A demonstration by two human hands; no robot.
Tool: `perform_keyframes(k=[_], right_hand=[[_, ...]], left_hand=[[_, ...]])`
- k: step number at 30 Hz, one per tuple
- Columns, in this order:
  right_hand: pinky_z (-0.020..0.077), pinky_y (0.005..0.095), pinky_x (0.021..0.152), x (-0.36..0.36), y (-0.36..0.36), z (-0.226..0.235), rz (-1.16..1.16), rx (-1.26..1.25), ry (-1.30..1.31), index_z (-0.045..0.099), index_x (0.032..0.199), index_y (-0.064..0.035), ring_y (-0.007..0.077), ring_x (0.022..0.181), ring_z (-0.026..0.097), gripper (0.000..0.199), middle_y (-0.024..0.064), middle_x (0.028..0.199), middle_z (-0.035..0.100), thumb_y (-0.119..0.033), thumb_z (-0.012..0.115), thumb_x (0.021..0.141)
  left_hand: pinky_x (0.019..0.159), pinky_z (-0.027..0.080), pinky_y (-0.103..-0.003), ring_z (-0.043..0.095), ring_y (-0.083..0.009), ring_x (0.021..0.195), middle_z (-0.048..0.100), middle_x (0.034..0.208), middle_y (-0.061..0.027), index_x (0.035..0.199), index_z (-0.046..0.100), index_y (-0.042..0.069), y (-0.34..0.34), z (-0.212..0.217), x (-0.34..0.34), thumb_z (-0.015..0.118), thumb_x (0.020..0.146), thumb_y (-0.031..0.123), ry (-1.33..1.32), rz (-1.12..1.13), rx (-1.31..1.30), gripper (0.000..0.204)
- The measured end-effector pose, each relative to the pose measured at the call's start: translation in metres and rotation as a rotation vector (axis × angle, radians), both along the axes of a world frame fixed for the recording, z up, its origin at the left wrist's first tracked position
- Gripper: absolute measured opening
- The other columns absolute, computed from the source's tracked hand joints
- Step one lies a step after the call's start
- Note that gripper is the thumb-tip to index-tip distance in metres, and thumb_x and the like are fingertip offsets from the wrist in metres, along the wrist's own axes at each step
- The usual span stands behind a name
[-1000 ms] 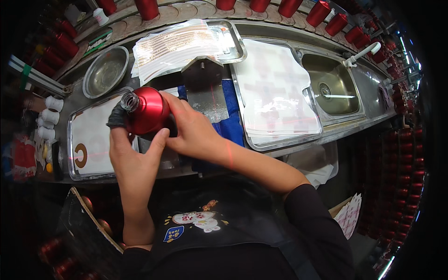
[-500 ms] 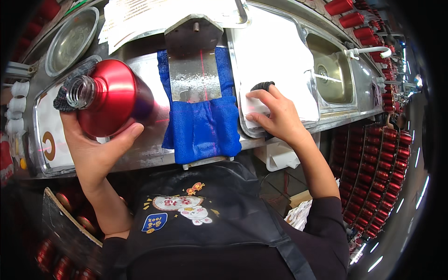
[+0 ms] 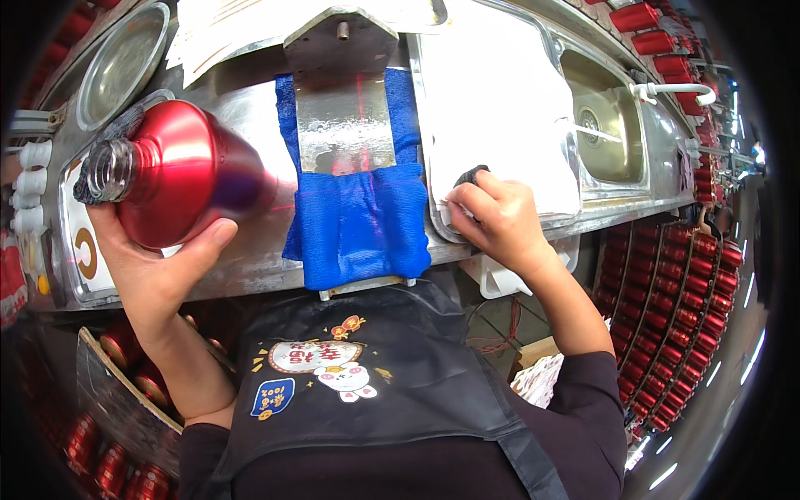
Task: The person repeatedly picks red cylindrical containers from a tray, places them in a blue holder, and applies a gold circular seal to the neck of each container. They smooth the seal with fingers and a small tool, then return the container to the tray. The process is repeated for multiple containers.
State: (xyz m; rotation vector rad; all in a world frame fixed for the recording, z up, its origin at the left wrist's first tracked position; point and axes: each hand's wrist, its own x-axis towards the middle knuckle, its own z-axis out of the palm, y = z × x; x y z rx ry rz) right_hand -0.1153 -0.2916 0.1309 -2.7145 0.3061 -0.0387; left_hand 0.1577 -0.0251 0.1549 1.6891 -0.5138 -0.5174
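Note:
My left hand (image 3: 162,279) is wrapped round a shiny red bottle (image 3: 187,171), tilted so that its clear threaded glass neck points left. Dark knit covers the fingers behind the neck. At the near left corner of a metal tray (image 3: 446,229), my right hand (image 3: 500,221) is closed in a pinch on the edge of a thin white sheet (image 3: 500,108). One of its fingers wears a dark cover. Between the hands stands a wet metal cradle (image 3: 343,125), with a blue cloth (image 3: 362,229) draped over its near end.
A sink (image 3: 612,117) with a white tap (image 3: 675,90) lies right of the tray. At the far left is a round metal bowl (image 3: 125,62). Printed papers (image 3: 242,29) lie at the back. Racks of red bottles (image 3: 667,317) stand on the right; a crate (image 3: 108,367) sits below left.
My right finger and thumb have closed together at the tray's corner. The bottle in my left hand has tipped a little more to the left.

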Motion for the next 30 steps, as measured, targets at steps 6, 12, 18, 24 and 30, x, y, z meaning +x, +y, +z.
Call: perform_keyframes(k=[6, 12, 18, 24, 30], right_hand=[[0.0396, 0.0195, 0.057, -0.001, -0.049, 0.016, -0.641, 0.549, -0.194, 0.064, 0.085, -0.0018, 0.0011, 0.065, 0.049, 0.003, -0.0042, 0.078, 0.059, -0.001, 0.063, 0.088], [0.0423, 0.0265, 0.045, -0.074, -0.200, 0.032, -1.378, 0.825, -0.637, 0.063, 0.086, -0.0067, 0.0103, 0.047, 0.050, 0.011, 0.0005, 0.064, 0.054, -0.017, 0.067, 0.089], [0.0466, 0.0435, 0.103, -0.078, -0.149, -0.002, -0.891, -0.226, -0.184, 0.062, 0.131, 0.0036, 0.0389, 0.119, 0.060, 0.065, 0.0274, 0.125, 0.062, -0.042, 0.076, 0.086], [0.0535, 0.0478, 0.085, -0.002, -0.109, 0.004, -0.686, -0.330, 0.392, 0.070, 0.124, -0.0109, 0.0364, 0.095, 0.069, 0.048, 0.0157, 0.104, 0.071, -0.039, 0.071, 0.086], [0.0547, 0.0499, 0.073, -0.042, -0.130, 0.038, -0.709, -0.496, -0.169, 0.073, 0.115, -0.0171, 0.0408, 0.081, 0.069, 0.027, 0.0183, 0.085, 0.072, -0.018, 0.058, 0.093]], left_hand=[[0.098, 0.055, -0.037, 0.063, -0.0251, 0.118, 0.055, 0.134, -0.0141, 0.144, 0.041, 0.004, 0.001, 0.005, -0.005, 0.094, 0.060, 0.001, 0.052, 0.037, 0.030, 0.099], [0.093, 0.059, -0.036, 0.063, -0.0250, 0.118, 0.053, 0.135, -0.0141, 0.143, 0.040, 0.004, -0.001, 0.004, -0.005, 0.093, 0.061, 0.000, 0.075, 0.004, 0.006, 0.098], [0.090, 0.061, -0.036, 0.062, -0.0252, 0.118, 0.053, 0.134, -0.0139, 0.142, 0.040, 0.004, 0.002, -0.002, -0.003, 0.093, 0.060, 0.001, -0.002, -0.029, -0.031, 0.098], [0.094, 0.056, -0.035, 0.064, -0.0223, 0.114, 0.058, 0.130, -0.0128, 0.140, 0.045, 0.003, -0.002, -0.001, -0.004, 0.094, 0.060, 0.006, -0.129, -0.025, -0.030, 0.094], [0.098, 0.054, -0.035, 0.064, -0.0224, 0.114, 0.059, 0.128, -0.0116, 0.141, 0.046, 0.004, 0.000, -0.003, -0.002, 0.091, 0.064, 0.002, -0.058, -0.032, -0.025, 0.090]])
